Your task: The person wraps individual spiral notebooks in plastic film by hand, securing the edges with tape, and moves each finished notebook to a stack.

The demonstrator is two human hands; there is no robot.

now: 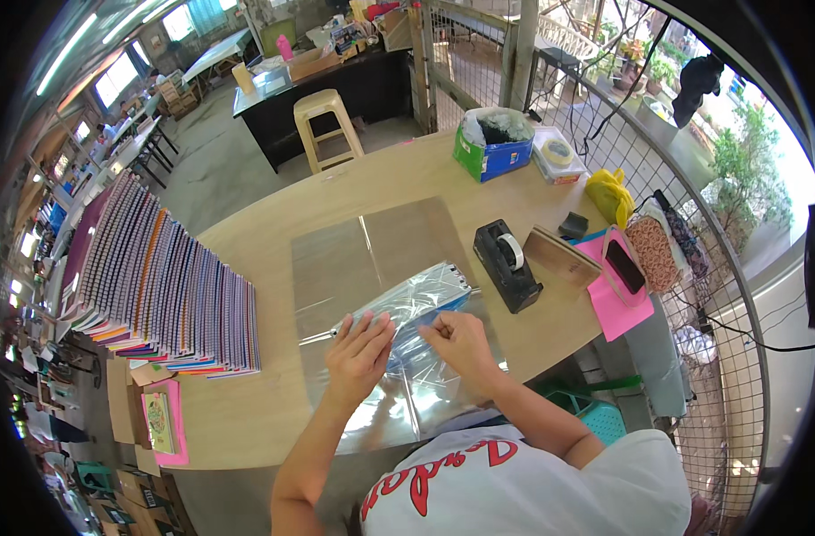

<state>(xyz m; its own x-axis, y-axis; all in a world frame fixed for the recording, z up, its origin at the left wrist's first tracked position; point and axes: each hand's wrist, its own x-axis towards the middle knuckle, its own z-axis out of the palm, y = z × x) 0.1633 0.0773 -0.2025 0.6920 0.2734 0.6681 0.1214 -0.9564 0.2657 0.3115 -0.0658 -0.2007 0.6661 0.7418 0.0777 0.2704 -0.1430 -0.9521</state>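
A sheet of clear plastic film [399, 232] is spread over the table in front of me. On it lies a slanted, shiny, film-covered bundle [416, 293] with blue showing through; under the glare it looks like a spiral notebook, though I cannot be sure. My left hand [361, 353] rests flat on the bundle's near left end, fingers stretched out. With its fingers curled together, my right hand [463, 344] pinches the film at the bundle's near right side. Just beyond the right hand stands a black tape dispenser [508, 266] with a roll of tape.
A tall stack of spiral notebooks [171, 286] rises at the table's left. Towards the right lie a wooden block [562, 255], a phone [624, 266], pink paper [620, 308] and a yellow cloth [609, 196]. A green-blue box [492, 156] stands at the far edge, near the wire mesh fence [676, 170].
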